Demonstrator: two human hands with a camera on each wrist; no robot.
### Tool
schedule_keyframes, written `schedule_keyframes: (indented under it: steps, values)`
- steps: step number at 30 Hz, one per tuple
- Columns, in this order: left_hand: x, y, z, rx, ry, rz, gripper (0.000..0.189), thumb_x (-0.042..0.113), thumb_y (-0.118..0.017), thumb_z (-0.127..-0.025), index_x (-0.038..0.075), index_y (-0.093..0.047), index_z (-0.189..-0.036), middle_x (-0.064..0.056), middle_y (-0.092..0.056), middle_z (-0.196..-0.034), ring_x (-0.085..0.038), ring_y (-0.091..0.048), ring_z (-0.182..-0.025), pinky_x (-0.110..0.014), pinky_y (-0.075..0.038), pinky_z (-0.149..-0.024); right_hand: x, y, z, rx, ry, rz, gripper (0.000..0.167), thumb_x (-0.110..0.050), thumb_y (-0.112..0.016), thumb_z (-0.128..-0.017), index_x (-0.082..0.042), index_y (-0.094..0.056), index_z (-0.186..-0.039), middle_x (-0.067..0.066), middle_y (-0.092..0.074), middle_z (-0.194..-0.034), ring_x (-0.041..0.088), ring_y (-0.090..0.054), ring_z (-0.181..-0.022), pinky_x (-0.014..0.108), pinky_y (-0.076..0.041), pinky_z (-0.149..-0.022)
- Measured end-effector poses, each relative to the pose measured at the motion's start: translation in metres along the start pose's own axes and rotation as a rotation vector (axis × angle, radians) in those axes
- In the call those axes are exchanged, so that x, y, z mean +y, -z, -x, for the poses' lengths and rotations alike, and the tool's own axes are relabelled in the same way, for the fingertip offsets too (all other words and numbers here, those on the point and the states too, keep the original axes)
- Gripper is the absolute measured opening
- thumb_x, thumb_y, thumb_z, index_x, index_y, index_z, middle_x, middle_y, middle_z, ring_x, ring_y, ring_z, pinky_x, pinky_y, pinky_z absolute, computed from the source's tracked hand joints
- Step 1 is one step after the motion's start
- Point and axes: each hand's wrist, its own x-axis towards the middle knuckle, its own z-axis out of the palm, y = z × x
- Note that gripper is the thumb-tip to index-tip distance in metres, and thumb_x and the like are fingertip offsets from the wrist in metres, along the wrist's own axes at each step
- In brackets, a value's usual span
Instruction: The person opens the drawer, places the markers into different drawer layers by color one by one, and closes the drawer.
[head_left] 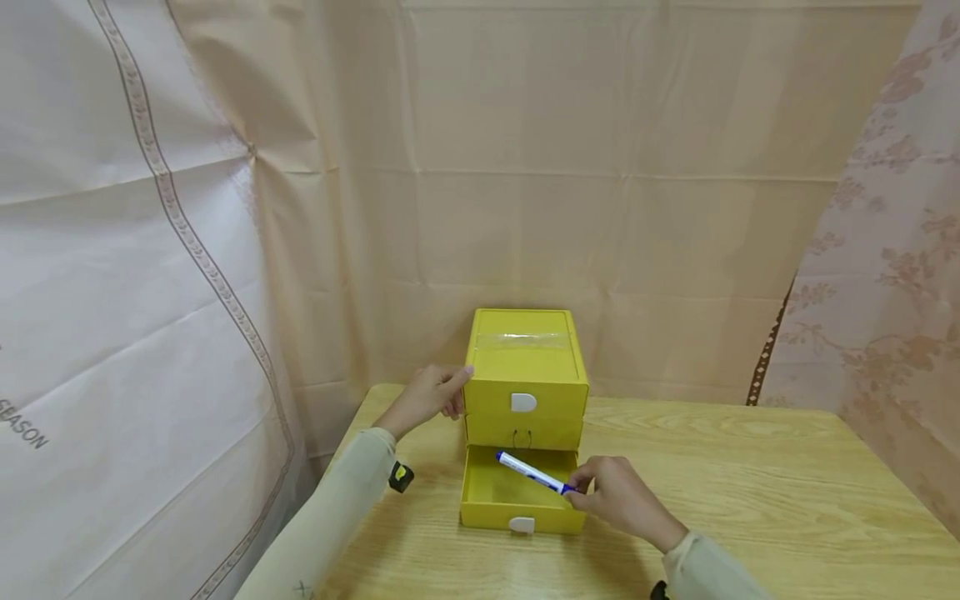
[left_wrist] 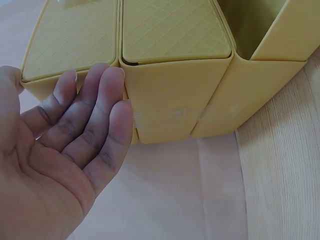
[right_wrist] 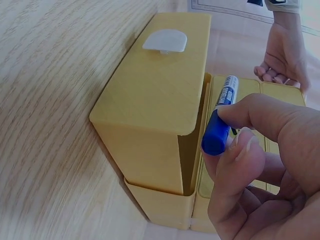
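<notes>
A yellow drawer cabinet (head_left: pixel 525 367), stacked in tiers, stands on the table with its bottom drawer (head_left: pixel 487 515) pulled out. My right hand (head_left: pixel 618 498) pinches a whiteboard marker (head_left: pixel 529 472) by its blue cap end, between thumb and fingers. The marker slants over the open drawer, its white barrel pointing up and left. In the right wrist view the blue cap (right_wrist: pixel 217 134) shows clearly. My left hand (head_left: pixel 430 395) rests against the cabinet's upper left side, thumb by the top edge. Its fingers (left_wrist: pixel 112 122) are slightly bent along the side in the left wrist view.
Clear tape (head_left: pixel 525 340) crosses the cabinet top. White pull tabs (head_left: pixel 522 402) mark the drawer fronts. The wood-grain table (head_left: pixel 720 475) extends to the right, and a beige cloth (head_left: pixel 517 167) hangs behind. A pale patterned cloth (head_left: pixel 112 292) hangs at left.
</notes>
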Motion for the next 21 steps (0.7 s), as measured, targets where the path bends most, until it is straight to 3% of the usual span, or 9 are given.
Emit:
schedule_keyframes:
  steps: [6,14,21]
  values:
    - [-0.0001,0.0001,0.0,0.006,-0.003,-0.004,0.058,0.052,-0.045,-0.108,0.007,-0.068,-0.079,-0.01,-0.07,-0.073,-0.028,-0.071,-0.066,-0.036,-0.06,-0.066,0.0,-0.0031,-0.0021,0.005,0.021,0.006,0.01,-0.012,-0.081,-0.087,-0.017,-0.078,-0.079,-0.015,-0.063,-0.072,0.0,-0.046,-0.058,0.021,-0.039,-0.047]
    - [-0.0003,0.0,0.0003,-0.001,-0.001,0.012,0.059,0.053,-0.046,-0.108,0.007,-0.068,-0.079,-0.011,-0.07,-0.073,-0.035,-0.071,-0.069,-0.038,-0.06,-0.067,-0.0003,-0.0047,-0.0032,-0.031,0.002,-0.009,0.009,-0.012,-0.08,-0.088,-0.015,-0.078,-0.08,-0.013,-0.063,-0.072,0.002,-0.046,-0.058,0.021,-0.038,-0.047]
    - [-0.0015,-0.0003,-0.0007,0.009,0.004,0.012,0.059,0.054,-0.046,-0.107,0.007,-0.068,-0.079,-0.009,-0.069,-0.072,-0.028,-0.07,-0.066,-0.039,-0.06,-0.067,0.0005,-0.0054,-0.0042,-0.064,-0.003,-0.019,0.009,-0.012,-0.08,-0.089,-0.016,-0.078,-0.08,-0.013,-0.064,-0.071,0.003,-0.049,-0.059,0.022,-0.041,-0.049]
